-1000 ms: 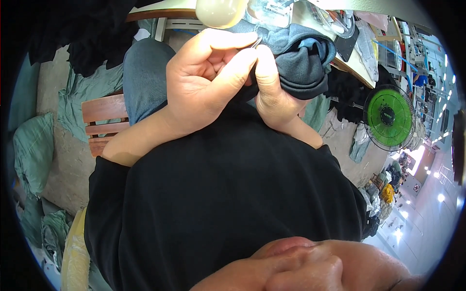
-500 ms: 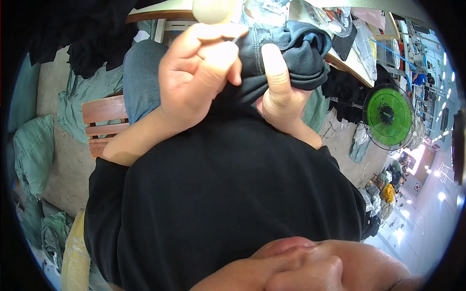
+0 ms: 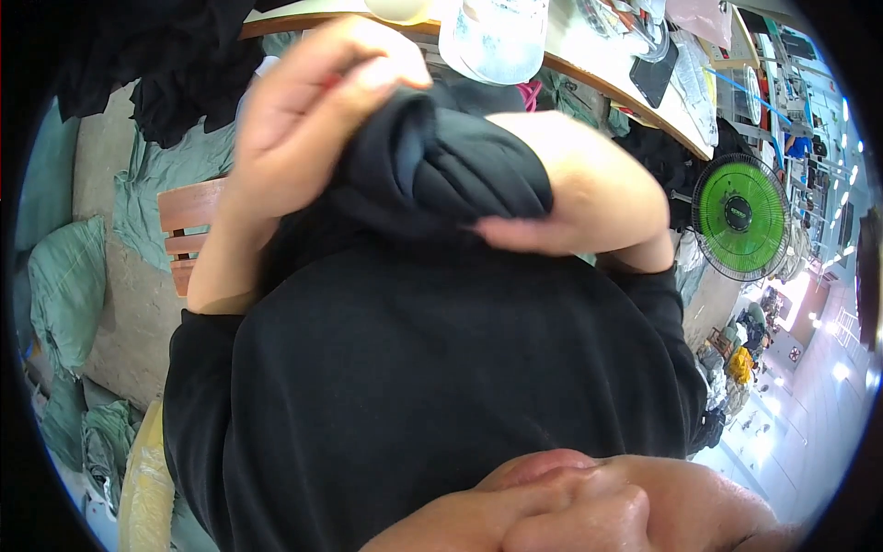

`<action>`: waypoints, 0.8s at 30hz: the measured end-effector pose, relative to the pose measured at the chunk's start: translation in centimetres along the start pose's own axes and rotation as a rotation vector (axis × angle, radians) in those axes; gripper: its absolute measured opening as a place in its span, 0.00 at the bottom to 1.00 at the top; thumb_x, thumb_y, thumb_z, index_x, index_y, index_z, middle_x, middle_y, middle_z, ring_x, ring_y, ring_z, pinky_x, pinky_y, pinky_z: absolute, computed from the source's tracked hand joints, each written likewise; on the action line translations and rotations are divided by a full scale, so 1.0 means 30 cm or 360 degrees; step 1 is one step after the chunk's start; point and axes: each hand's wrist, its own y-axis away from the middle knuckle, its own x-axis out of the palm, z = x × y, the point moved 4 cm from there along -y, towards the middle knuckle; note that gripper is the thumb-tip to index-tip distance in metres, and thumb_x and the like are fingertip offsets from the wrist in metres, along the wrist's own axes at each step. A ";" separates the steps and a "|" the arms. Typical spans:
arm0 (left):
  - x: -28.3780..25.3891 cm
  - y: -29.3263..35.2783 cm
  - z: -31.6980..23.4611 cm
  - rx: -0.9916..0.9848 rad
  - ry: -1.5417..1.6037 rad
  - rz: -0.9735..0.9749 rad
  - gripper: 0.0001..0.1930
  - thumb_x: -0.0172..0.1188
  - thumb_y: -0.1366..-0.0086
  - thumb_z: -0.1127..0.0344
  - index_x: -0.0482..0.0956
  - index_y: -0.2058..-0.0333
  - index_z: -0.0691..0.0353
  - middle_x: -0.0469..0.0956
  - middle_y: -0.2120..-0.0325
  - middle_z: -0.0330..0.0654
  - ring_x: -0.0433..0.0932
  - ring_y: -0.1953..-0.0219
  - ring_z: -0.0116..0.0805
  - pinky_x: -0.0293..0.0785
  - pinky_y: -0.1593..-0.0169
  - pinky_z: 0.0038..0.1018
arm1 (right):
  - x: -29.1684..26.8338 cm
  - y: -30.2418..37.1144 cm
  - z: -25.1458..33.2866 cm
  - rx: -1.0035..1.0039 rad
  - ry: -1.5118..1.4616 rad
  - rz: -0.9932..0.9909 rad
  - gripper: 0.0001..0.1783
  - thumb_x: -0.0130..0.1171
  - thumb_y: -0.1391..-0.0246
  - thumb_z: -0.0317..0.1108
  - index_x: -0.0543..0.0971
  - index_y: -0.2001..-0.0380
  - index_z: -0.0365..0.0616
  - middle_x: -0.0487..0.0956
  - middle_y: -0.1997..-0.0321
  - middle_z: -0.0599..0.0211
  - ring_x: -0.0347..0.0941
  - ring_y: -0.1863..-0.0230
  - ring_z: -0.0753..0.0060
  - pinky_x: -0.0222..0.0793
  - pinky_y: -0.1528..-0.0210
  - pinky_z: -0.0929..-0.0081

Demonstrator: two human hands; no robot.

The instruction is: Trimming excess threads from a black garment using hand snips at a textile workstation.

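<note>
Dark blue-grey cloth bunched up in the upper middle of the frame.
It looks soft, light and limp, likely to sag or slide out of shape rather than break; the thick rolled fold at its left end seems the surest place to grip, as loose layers could slip. The left hand, upper left of the frame, is at that fold: thumb and forefinger tips come close together by the cloth's upper edge, but blur hides whether fabric is between them. The right hand is against the cloth's right end, one blurred finger along the lower edge; its others are hidden, so whether they clamp cannot be told.
</note>
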 end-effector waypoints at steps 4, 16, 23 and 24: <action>-0.042 0.042 -0.112 -0.0036 -0.0268 0.0502 0.11 0.54 0.36 0.69 0.80 0.63 0.72 0.81 0.70 0.48 0.79 0.69 0.33 0.74 0.58 0.24 | -0.094 0.026 -0.018 0.0067 0.1085 -0.0452 0.17 0.70 0.64 0.27 0.84 0.65 0.42 0.81 0.58 0.58 0.79 0.61 0.54 0.76 0.58 0.67; 0.057 0.016 -0.059 -0.0065 -0.0604 0.0223 0.24 0.51 0.33 0.61 0.72 0.41 0.67 0.68 0.76 0.36 0.62 0.75 0.25 0.58 0.68 0.21 | -0.022 0.044 -0.109 -0.0462 0.0835 -0.0989 0.14 0.69 0.58 0.28 0.81 0.65 0.39 0.79 0.59 0.52 0.79 0.61 0.59 0.77 0.63 0.70; 0.058 0.020 -0.034 0.0169 -0.0737 0.0106 0.22 0.53 0.35 0.65 0.73 0.43 0.66 0.71 0.74 0.37 0.65 0.75 0.25 0.61 0.69 0.22 | -0.017 0.061 -0.133 -0.0662 0.0860 -0.1203 0.11 0.67 0.54 0.31 0.81 0.68 0.37 0.78 0.60 0.48 0.79 0.66 0.61 0.75 0.68 0.74; 0.061 0.016 -0.052 0.0169 -0.0736 0.0110 0.22 0.53 0.35 0.65 0.73 0.43 0.66 0.71 0.74 0.37 0.65 0.75 0.25 0.61 0.69 0.22 | -0.024 0.054 -0.133 -0.0683 0.0833 -0.1225 0.07 0.64 0.56 0.30 0.84 0.71 0.41 0.80 0.63 0.48 0.80 0.68 0.62 0.74 0.70 0.76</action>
